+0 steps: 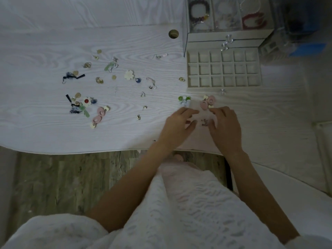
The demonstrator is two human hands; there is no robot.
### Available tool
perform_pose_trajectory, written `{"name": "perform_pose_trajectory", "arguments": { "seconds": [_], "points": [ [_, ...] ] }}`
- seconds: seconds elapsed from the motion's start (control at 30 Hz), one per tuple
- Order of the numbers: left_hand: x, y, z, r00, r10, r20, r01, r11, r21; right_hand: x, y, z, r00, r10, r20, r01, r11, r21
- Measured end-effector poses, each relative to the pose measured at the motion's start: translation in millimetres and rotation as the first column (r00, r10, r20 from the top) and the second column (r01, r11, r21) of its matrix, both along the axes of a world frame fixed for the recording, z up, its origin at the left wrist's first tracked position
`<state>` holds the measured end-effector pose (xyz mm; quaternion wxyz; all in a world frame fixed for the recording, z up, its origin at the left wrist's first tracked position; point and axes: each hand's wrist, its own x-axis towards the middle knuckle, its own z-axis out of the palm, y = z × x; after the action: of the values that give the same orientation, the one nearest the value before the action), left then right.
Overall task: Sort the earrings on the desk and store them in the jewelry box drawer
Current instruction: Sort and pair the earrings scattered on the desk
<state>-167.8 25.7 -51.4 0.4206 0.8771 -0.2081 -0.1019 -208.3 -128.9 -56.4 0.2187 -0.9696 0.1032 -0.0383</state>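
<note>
Several earrings lie scattered over the white wood-grain desk (53, 133). A pink flower earring (208, 102) lies just beyond my right hand (224, 126), whose fingertips touch its near edge. A small dark earring (204, 122) lies on the desk between my two hands. My left hand (179, 125) rests on the desk with fingers apart, below a green and blue earring (184, 100). A matching pink flower earring (99, 115) lies far left. The jewelry box drawer (223, 88) stands pulled out at the right, its grid of compartments bare.
The jewelry box (224, 35) stands at the back right with bracelets (199, 13) in its top tray. A round hole (173, 33) is in the desk near the box. A white flower earring (129, 74) and black tasselled earrings (71, 77) lie at centre and left. Wooden floor shows below the desk edge.
</note>
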Motion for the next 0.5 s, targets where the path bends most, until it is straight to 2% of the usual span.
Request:
{"name": "perform_pose_trajectory", "arguments": {
  "seconds": [0.1,0.2,0.3,0.4,0.5],
  "points": [
    [14,50,4,0.987,0.112,0.115,-0.115,0.993,0.024,20,2,8,0.969,0.197,0.148,-0.180,0.976,-0.123],
    [26,100,-4,0.945,0.268,0.189,-0.299,0.941,0.158,53,18,15,0.932,0.315,0.178,-0.304,0.949,-0.087],
    [44,123,-10,0.915,0.371,0.161,-0.400,0.888,0.226,97,43,16,0.908,0.384,0.168,-0.385,0.922,-0.027],
    [82,119,-11,0.950,0.255,0.179,-0.295,0.921,0.254,149,63,13,0.896,0.432,0.102,-0.435,0.900,0.011],
    [126,108,-10,0.968,0.113,0.222,-0.179,0.937,0.301,201,73,7,0.908,0.418,0.007,-0.418,0.908,-0.004]
  ]
}}
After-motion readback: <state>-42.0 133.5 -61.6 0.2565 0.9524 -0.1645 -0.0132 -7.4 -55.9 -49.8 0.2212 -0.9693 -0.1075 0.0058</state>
